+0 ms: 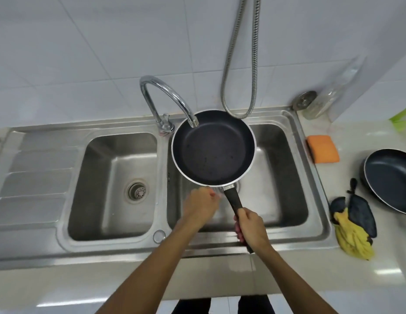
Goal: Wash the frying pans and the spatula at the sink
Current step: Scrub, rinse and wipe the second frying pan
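Nearest, the right hand (249, 225) is gripping the handle, holding the frying pan (213, 150) just ahead of it over the sink (288, 177). Just left, the left hand (201, 203) is curling by the rim, its grip unclear. Well right, a second pan (392, 177) is sitting on the counter (360, 279).

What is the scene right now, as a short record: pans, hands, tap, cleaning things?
held pan: dark frying pan over the right basin, under the tap spout
hands: right hand grips the handle; left hand at the pan's near rim, fingers curled, grip unclear
second pan: second pan on the counter, right of the sink
cleaning things: orange sponge and yellow-and-dark cloth, both on the counter
spatula: not in view
water: no stream visible
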